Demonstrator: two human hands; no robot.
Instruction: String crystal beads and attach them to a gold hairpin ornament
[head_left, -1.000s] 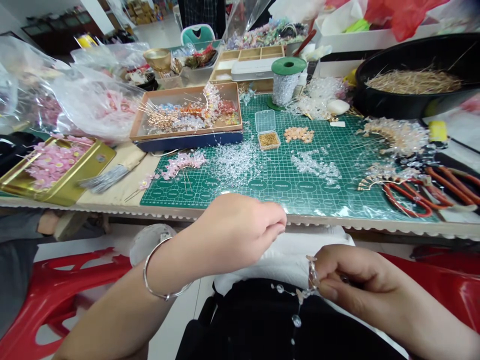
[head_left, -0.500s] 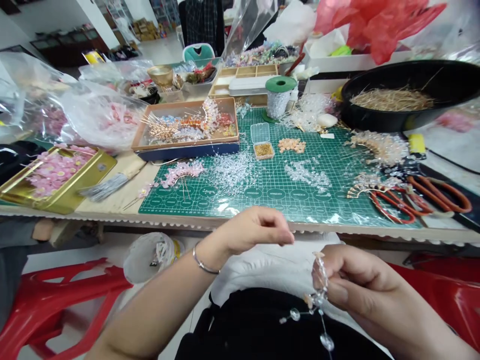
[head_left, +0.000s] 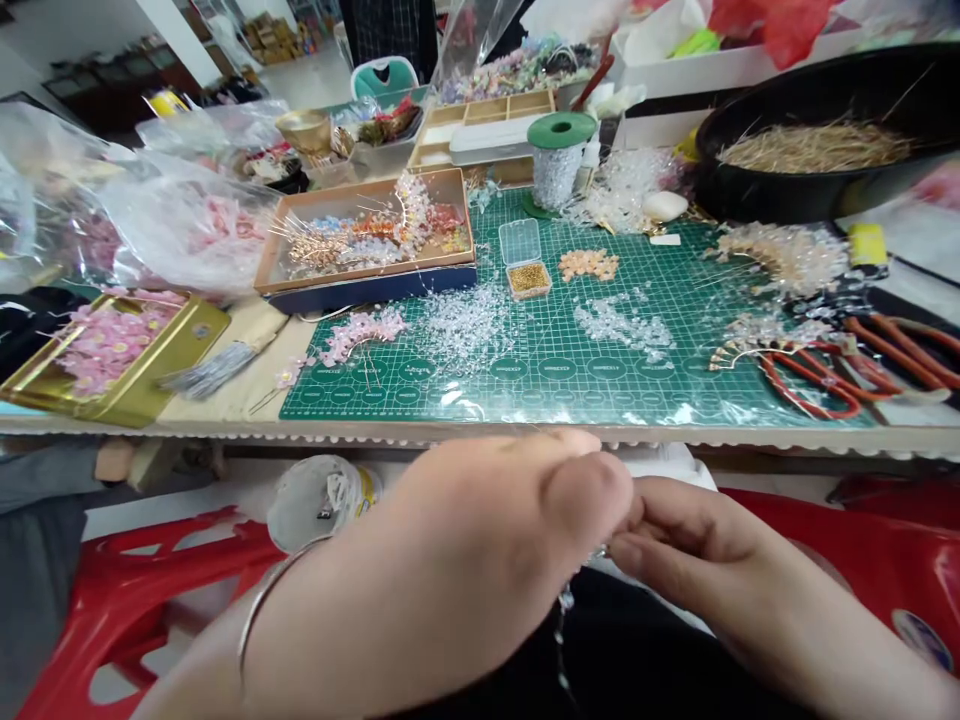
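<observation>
Both my hands meet over my lap, just below the table edge. My right hand (head_left: 705, 560) pinches a beaded wire strand with clear beads (head_left: 564, 603), most of it hidden behind the other hand. Its lower end dangles against dark clothing. My left hand (head_left: 480, 560), with a thin bangle at the wrist, is close to the camera and slightly blurred. Its fingers are closed against the right fingertips, and what they hold is hidden. Ahead on the green cutting mat (head_left: 480, 400) lie loose clear beads (head_left: 469, 325), peach flower pieces (head_left: 589, 264) and a small box of gold beads (head_left: 529, 278).
At the mat's right are red-handled tools (head_left: 810, 380) and beaded combs (head_left: 787, 255). Behind stand a green spool (head_left: 561, 130) and a black basin (head_left: 810, 190). At left are a gold tin (head_left: 172, 350) and a cardboard tray (head_left: 262, 265). A white bucket (head_left: 300, 510) is below.
My left hand has moved toward the camera and right, coming up against my right hand and covering most of the strand. My right hand has shifted slightly left. The view has tilted a little.
</observation>
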